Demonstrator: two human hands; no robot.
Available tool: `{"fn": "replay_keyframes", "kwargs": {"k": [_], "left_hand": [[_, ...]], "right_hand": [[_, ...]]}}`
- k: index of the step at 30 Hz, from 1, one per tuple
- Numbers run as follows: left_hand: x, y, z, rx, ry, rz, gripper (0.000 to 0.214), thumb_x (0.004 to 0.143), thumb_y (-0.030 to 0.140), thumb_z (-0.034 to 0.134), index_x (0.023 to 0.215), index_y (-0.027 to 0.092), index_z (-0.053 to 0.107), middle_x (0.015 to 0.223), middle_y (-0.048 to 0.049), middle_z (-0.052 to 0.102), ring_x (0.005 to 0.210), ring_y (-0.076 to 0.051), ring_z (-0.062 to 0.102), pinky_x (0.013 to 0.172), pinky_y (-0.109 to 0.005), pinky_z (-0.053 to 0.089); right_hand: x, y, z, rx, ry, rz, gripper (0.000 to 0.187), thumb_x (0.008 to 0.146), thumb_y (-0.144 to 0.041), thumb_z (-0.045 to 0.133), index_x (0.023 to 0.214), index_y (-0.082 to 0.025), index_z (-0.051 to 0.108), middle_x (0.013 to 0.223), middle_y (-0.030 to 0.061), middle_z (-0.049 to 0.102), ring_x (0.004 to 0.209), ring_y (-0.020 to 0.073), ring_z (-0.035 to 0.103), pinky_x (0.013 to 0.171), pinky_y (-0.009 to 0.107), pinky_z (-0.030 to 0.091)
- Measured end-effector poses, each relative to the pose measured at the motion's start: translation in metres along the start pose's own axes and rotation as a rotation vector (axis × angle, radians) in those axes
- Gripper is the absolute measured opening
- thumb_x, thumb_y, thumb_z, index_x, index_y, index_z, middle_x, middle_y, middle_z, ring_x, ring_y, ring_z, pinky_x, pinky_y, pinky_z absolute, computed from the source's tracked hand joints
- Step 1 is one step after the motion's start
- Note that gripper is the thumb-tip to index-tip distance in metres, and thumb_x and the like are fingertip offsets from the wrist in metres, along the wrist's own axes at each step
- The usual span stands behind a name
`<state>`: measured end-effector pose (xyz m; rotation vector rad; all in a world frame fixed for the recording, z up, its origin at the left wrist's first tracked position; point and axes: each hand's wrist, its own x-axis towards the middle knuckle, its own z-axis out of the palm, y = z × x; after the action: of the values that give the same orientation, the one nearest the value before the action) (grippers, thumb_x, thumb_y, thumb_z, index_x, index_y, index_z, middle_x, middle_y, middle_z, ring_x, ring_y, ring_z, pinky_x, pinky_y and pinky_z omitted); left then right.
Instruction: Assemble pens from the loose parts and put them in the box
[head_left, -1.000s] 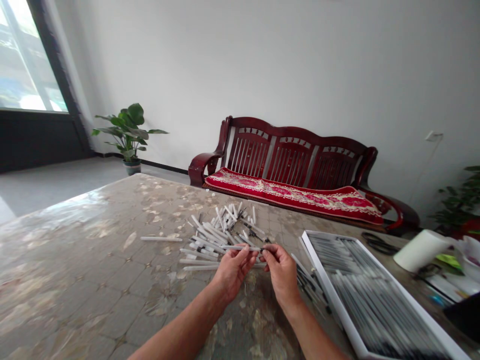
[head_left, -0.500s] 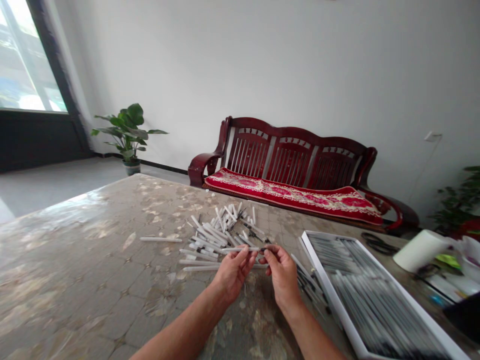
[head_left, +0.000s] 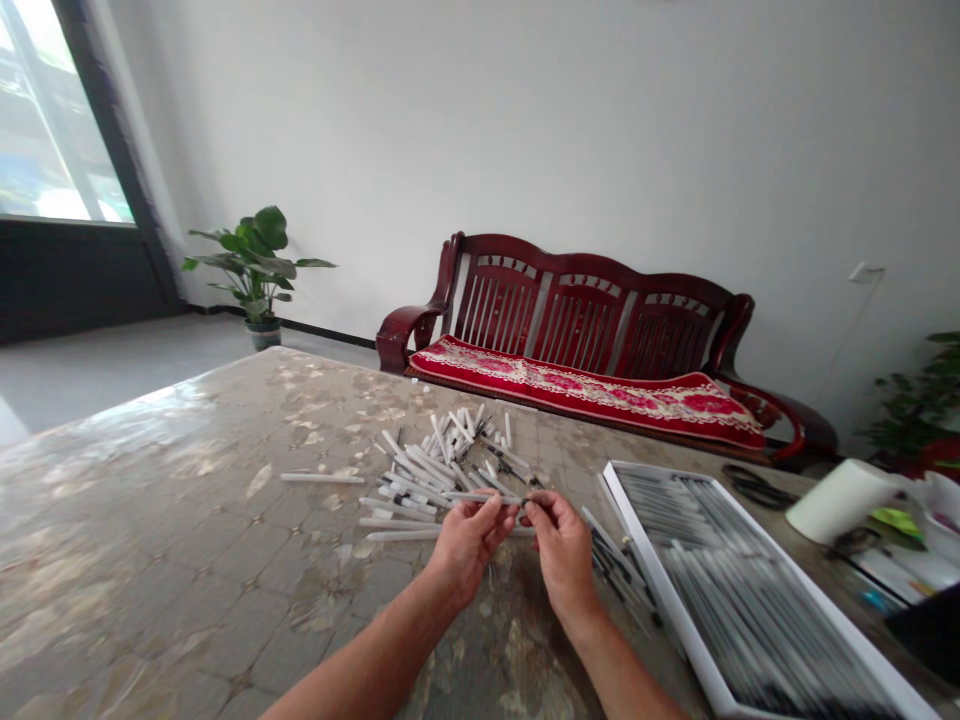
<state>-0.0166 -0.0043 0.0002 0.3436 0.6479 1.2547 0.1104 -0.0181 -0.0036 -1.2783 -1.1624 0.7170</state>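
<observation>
My left hand [head_left: 471, 545] is closed, pinching a slim whitish pen [head_left: 466, 497] that lies level between thumb and fingers. At the pen's right end, my right hand [head_left: 564, 548] is closed with thumb and forefinger on its small dark tip. The fingers partly cover that tip, so its shape is hard to make out. Just beyond both hands, a loose heap of white pen barrels [head_left: 420, 470] with some dark pieces spreads over the table. More dark and clear pen parts [head_left: 619, 565] lie to the right of my right hand.
A white box [head_left: 679, 640] full of grey, dark-tipped pens stands on the patterned table [head_left: 225, 560] at right. Past it are a black cable coil [head_left: 757, 487] and a white roll [head_left: 836, 503]. Behind the table stand a wooden bench [head_left: 585, 300] and a potted plant [head_left: 259, 260].
The right hand's fingertips have shifted slightly left along the pen, and less of the dark tip shows. The left hand stays nearly in place.
</observation>
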Motion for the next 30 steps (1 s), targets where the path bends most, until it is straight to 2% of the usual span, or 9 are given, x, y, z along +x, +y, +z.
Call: {"fn": "replay_keyframes", "kwargs": {"k": [3,7,10,14,19,24,30], "left_hand": [[-0.001,-0.001,0.0,0.025,-0.006,0.034,0.02,0.065,0.016,0.082,0.074,0.013,0.064,0.069,-0.0032,0.07,0.065,-0.013,0.069,0.062,-0.018,0.057],[-0.002,-0.002,0.0,0.049,0.017,0.079,0.034,0.053,0.025,0.089,0.073,0.014,0.064,0.068,-0.002,0.07,0.064,-0.013,0.068,0.06,-0.02,0.056],[-0.005,-0.004,0.002,0.068,0.027,0.112,0.04,0.047,0.03,0.09,0.072,0.014,0.064,0.066,-0.0013,0.07,0.063,-0.014,0.068,0.059,-0.021,0.055],[-0.008,-0.006,0.005,0.102,0.009,0.135,0.042,0.046,0.033,0.09,0.072,0.014,0.064,0.063,-0.0006,0.069,0.061,-0.014,0.068,0.059,-0.023,0.055],[-0.008,-0.005,0.005,0.151,0.004,0.131,0.041,0.048,0.035,0.089,0.073,0.014,0.064,0.062,-0.0022,0.07,0.059,-0.014,0.067,0.059,-0.023,0.054],[-0.008,-0.005,0.004,0.159,0.008,0.116,0.04,0.05,0.036,0.088,0.074,0.014,0.063,0.065,-0.0021,0.071,0.062,-0.014,0.068,0.061,-0.023,0.054],[-0.008,-0.008,0.004,0.18,0.006,0.101,0.041,0.049,0.035,0.088,0.074,0.015,0.063,0.065,-0.0023,0.071,0.06,-0.014,0.067,0.059,-0.024,0.054]], "right_hand": [[0.001,0.002,-0.002,-0.085,-0.002,-0.071,0.022,0.079,-0.039,0.061,0.085,-0.019,0.067,0.08,0.0048,0.071,0.073,0.02,0.065,0.067,0.029,0.051],[-0.002,0.0,-0.005,-0.277,-0.041,-0.178,0.019,0.086,-0.037,0.053,0.089,-0.02,0.062,0.085,0.0058,0.07,0.078,0.0197,0.065,0.072,0.029,0.048],[-0.005,-0.003,-0.005,-0.436,-0.051,-0.243,0.02,0.091,-0.036,0.046,0.09,-0.021,0.058,0.085,0.0061,0.068,0.078,0.0196,0.064,0.07,0.027,0.045],[-0.006,-0.005,-0.005,-0.587,-0.047,-0.3,0.033,0.096,-0.042,0.034,0.079,-0.022,0.054,0.073,0.0052,0.065,0.068,0.0192,0.06,0.062,0.027,0.039],[-0.004,-0.006,-0.009,-0.55,-0.126,-0.23,0.045,0.097,-0.051,0.03,0.07,-0.023,0.052,0.059,0.0009,0.057,0.054,0.016,0.053,0.053,0.025,0.033],[-0.005,-0.009,-0.014,-0.471,-0.194,-0.256,0.033,0.096,-0.045,0.036,0.086,-0.021,0.056,0.075,0.0025,0.064,0.068,0.0161,0.058,0.062,0.024,0.039],[-0.002,-0.006,-0.015,-0.487,-0.178,-0.188,0.047,0.096,-0.05,0.031,0.068,-0.022,0.057,0.06,0.0024,0.06,0.057,0.017,0.055,0.056,0.026,0.035]]}}
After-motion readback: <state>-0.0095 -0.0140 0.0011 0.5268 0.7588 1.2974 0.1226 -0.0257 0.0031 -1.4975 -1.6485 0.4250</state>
